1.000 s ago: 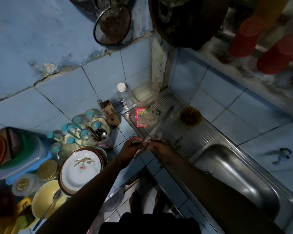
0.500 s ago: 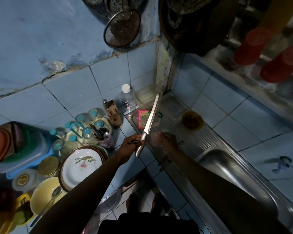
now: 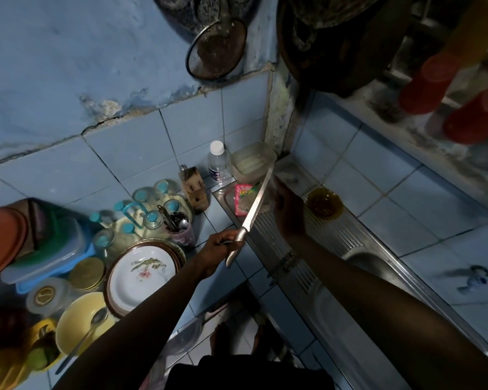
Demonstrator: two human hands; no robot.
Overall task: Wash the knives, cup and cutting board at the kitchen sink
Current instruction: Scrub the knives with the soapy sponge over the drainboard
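My left hand grips the metal handle of a long serrated knife, whose blade points up and away over the left end of the steel drainboard. Just right of the blade, my right hand is blurred, with its fingers stretched forward above a small clear dish beside a pink packet. I see nothing held in it. The sink basin lies to the right, mostly hidden by my right forearm. No cutting board is plainly visible.
A wooden knife block, a water bottle and a clear tub stand in the corner. A brown bowl sits on the drainboard. Stacked plates, jars, a utensil cup and a yellow bowl crowd the left counter. A tap juts from the right wall.
My right hand let go of the blade and moved forward along the drainboard toward the corner. The left hand swung the knife upright, then kept it there.
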